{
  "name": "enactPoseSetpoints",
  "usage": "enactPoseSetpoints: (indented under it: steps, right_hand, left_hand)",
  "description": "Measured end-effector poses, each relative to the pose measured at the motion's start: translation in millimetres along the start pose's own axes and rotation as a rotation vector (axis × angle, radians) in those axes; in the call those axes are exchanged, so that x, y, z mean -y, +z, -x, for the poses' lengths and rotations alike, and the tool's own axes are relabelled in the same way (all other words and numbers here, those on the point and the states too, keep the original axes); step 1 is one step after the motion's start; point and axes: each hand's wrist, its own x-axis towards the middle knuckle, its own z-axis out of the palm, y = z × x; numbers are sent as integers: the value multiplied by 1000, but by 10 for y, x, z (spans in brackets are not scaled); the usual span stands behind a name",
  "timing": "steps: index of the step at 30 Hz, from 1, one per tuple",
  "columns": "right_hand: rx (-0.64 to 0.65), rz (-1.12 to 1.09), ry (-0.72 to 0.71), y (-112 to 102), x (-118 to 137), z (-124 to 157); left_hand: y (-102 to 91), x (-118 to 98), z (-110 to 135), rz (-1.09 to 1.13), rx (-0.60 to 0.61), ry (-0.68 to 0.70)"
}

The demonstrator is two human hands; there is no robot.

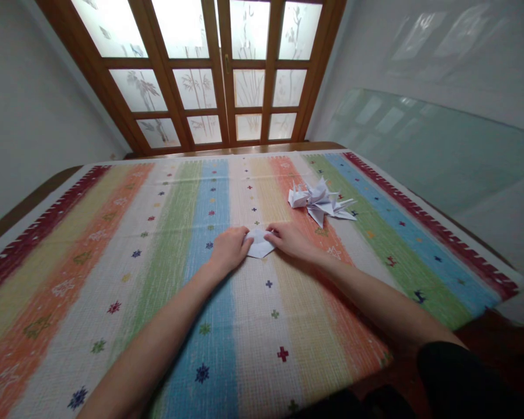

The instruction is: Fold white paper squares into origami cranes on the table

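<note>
A small piece of folded white paper [260, 245] lies at the middle of the table, its lower edge coming to a blunt point towards me. My left hand [230, 249] pinches its left side, thumb on top and the fingers curled at the edge. On the opposite side my right hand [289, 238] grips the right corner between thumb and fingers. The fingertips beneath the paper are partly hidden. Beyond my right hand rests a cluster of folded white paper cranes [321, 202], with pointed wings and necks overlapping.
A striped, multicoloured tablecloth [166, 326] covers the table, whose wooden edge [192, 153] shows at the far end. Behind it stand wooden doors [227, 75] with frosted panes. A pale wall with a glossy panel [441, 151] runs along the right.
</note>
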Motion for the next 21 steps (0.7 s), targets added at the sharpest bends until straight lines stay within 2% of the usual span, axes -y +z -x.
enactPoseSetpoints:
  steps: [3,7,10,14,17,21]
  right_hand:
    - [-32,140,-25,83,-10,32]
    - [-88,174,-13,154,-34,47]
    - [-112,191,-4,160,-55,1]
    - [-53,194,-92,130,-53,-107]
    - [-8,77,-126,129,-37,-221]
    - [59,-68,-76,162,-33,-381]
  left_hand:
    - [42,6,62,-224,-104,135]
    - [96,60,59,-273,-86,243]
    - [149,115,13,-268,-41,221]
    - [203,165,-15,-240,1,186]
    - [202,191,-38,-182,-32,162]
    - [162,224,-116,-89,-82,152]
